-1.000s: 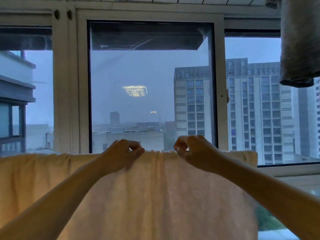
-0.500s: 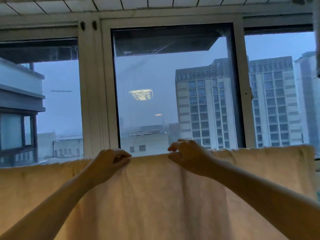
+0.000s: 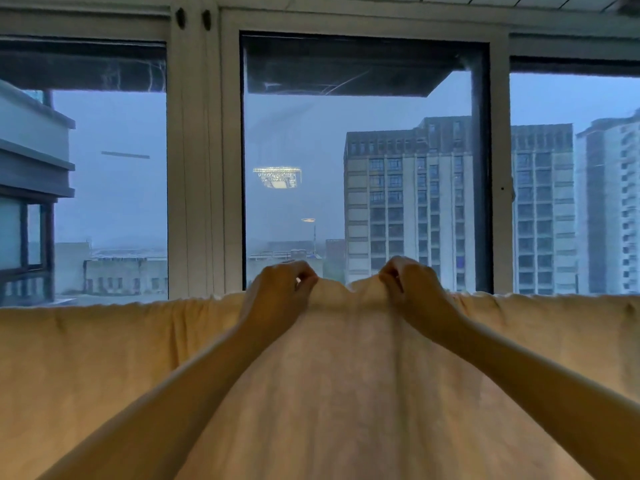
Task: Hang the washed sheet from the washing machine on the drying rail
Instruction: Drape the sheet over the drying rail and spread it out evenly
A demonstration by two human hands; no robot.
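A pale yellow sheet hangs spread across the whole width of the view, its top edge level at about window-sill height. The drying rail under that edge is hidden by the cloth. My left hand pinches the top edge just left of centre. My right hand pinches it just right of centre. Between and under the two hands the cloth is lifted into two small peaks above the rest of the edge. Both forearms reach up across the front of the sheet.
Behind the sheet stands a wall of windows with white frames and a dark mullion. Tall apartment blocks show through the glass. A ceiling lamp is reflected in the middle pane.
The view has shifted, so the grey cloth at the top right is out of frame. Both hands have closed tighter on the top edge and raised it slightly.
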